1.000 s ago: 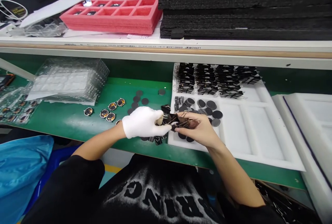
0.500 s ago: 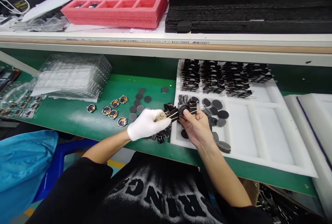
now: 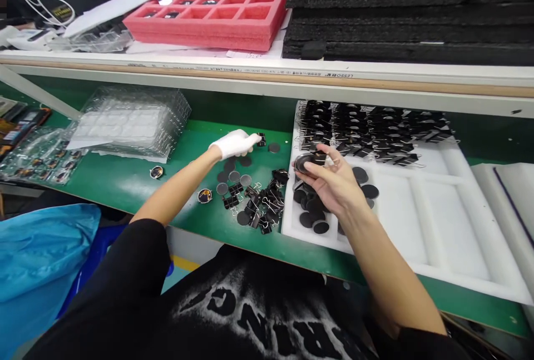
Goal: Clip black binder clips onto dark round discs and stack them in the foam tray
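Note:
My left hand, in a white glove, reaches over the back of the green bench with its fingers closed on a black binder clip. A dark round disc lies just beside that clip. My bare right hand grips a round, watch-case-like piece above the white foam tray; a black binder clip seems attached to it, partly hidden by the fingers. Between the hands lies a heap of loose binder clips. Dark discs fill the tray compartment below my right hand.
Rows of clipped pieces stand at the tray's back. Clear plastic trays are stacked at left, near round watch parts. Overhead, a shelf edge carries a red foam tray and black foam sheets.
My left hand has left the piece in my right hand and moved back and left, now with a binder clip. My right hand still holds the round piece, slightly raised.

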`<state>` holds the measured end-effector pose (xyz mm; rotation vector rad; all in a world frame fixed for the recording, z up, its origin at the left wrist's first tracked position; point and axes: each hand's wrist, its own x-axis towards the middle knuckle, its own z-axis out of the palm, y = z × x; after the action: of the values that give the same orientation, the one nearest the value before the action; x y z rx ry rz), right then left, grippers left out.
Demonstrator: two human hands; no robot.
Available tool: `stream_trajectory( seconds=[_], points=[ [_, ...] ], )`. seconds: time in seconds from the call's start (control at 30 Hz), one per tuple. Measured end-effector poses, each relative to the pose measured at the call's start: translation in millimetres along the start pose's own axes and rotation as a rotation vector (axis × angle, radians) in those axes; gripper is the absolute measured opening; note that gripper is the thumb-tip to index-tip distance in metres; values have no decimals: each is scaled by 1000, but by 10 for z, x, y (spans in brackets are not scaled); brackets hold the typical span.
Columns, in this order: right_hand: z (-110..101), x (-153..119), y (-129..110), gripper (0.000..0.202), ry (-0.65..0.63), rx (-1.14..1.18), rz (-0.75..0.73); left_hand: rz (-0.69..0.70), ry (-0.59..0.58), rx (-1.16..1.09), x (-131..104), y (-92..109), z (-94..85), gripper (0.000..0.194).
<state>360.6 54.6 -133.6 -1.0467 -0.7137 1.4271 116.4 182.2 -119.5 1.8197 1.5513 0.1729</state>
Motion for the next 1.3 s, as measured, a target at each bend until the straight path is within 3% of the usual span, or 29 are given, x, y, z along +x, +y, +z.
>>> stream_trajectory(
  seconds=[0.13, 0.23, 0.33, 0.47, 0.57, 0.67, 0.77, 0.87, 0.93, 1.03, 1.13, 1.2, 1.3],
  points=[
    [90, 358, -57, 61, 7, -228, -86, -75, -21, 229, 585, -105, -270, 59],
    [102, 559, -119, 51, -40, -443, -199, -35, 21, 157, 700, -277, -488, 50],
    [121, 746, -193, 44, -105, -537, -192, 50, 82, 75, 611, -433, -491, 38],
    [282, 1080, -158, 39, -155, -780, -271, 98, 104, -40, 409, -477, -125, 41],
    [447, 1300, 1, 25, -317, -1044, -273, 60, 86, -94, 301, -483, 60, 55],
    [527, 1393, 166, 17, -433, -1135, -187, 20, 96, -94, 241, -582, -38, 59],
    [512, 1382, 250, 17, -443, -1171, -146, 2, 70, -17, 213, -722, -264, 57],
    [482, 1341, 265, 18, -466, -1151, -82, 10, -40, 315, 201, -769, -395, 66],
    [492, 1340, 262, 20, -460, -1102, -49, 12, -38, 570, 196, -736, -428, 74],
    [563, 1426, 269, 27, -369, -1000, -17, 21, 80, 701, 225, -644, -483, 85],
    [660, 1600, 312, 30, -303, -945, 46, -11, 293, 575, 366, -541, -517, 85],
    [712, 1714, 369, 31, -297, -955, 76, -79, 432, 430, 520, -471, -461, 78],
    [750, 1809, 464, 35, -308, -1035, 61, -201, 523, 298, 736, -398, -246, 67]
  ],
)
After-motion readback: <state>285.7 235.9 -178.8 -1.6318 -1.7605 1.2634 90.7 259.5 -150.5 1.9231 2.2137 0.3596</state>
